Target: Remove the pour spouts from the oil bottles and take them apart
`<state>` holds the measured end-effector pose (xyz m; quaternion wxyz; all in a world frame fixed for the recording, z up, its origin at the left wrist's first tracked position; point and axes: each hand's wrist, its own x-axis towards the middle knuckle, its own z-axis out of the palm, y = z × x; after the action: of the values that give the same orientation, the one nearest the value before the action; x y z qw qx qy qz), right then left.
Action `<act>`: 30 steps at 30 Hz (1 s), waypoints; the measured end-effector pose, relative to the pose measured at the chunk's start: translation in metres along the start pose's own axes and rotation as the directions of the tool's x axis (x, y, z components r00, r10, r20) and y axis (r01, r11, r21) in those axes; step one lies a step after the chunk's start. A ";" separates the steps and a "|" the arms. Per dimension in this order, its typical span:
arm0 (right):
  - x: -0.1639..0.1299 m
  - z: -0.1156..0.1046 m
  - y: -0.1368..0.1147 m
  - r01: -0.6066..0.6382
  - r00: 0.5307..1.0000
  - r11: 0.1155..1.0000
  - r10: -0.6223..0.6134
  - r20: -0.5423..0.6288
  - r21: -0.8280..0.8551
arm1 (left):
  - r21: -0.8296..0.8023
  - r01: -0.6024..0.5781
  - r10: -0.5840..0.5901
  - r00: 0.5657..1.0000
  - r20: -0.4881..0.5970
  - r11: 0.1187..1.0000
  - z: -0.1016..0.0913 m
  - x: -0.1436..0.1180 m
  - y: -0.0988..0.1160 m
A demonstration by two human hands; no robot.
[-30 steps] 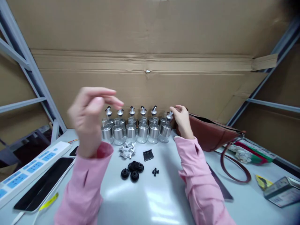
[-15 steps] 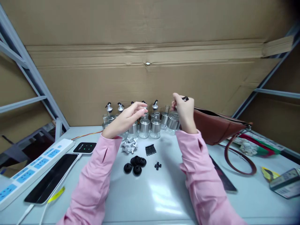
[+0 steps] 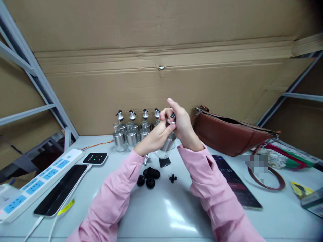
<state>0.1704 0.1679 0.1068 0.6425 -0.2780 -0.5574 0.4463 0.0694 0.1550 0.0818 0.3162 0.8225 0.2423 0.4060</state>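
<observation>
Both hands met above the table (image 3: 161, 215), lifting one glass dispenser bottle (image 3: 167, 145) clear of the bottle row (image 3: 131, 131). The left hand (image 3: 153, 137) gripped its steel collar; the right hand (image 3: 183, 126) pinched the spout at its top (partly hidden). The step looked like fitting the spout, which would call for pressing it straight and steadily

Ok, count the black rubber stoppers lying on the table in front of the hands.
3 can be told apart: one at the left, one nearest the person, one at the right. They cluster tightly, so another may be hidden among them.
</observation>
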 end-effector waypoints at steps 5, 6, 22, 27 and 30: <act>-0.005 -0.004 -0.011 0.065 0.997 0.997 -0.063 -0.045 0.040 | -0.024 0.055 -0.059 0.973 -0.221 0.998 0.028 0.000 -0.004; -0.005 -0.004 -0.010 0.072 0.996 0.996 -0.069 -0.049 0.049 | -0.021 0.071 -0.074 0.965 -0.253 0.997 0.031 0.000 -0.006; 0.004 -0.012 -0.005 -0.014 0.980 0.850 0.116 -0.160 0.527 | -0.410 -0.104 -0.023 0.956 -0.292 0.906 0.028 0.005 -0.019; 0.002 -0.041 -0.020 0.038 0.998 0.983 -0.047 0.049 0.179 | -0.552 -0.043 -0.076 0.979 -0.190 0.832 0.013 0.009 -0.022; -0.007 -0.052 -0.031 0.070 0.956 0.928 0.043 0.290 -0.367 | -0.551 0.006 -0.119 0.978 -0.170 0.835 0.008 0.011 -0.026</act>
<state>0.2287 0.1554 0.1180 0.4914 -0.3221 -0.7227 0.3639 0.0778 0.1769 0.0653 0.5256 0.6451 0.1734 0.5269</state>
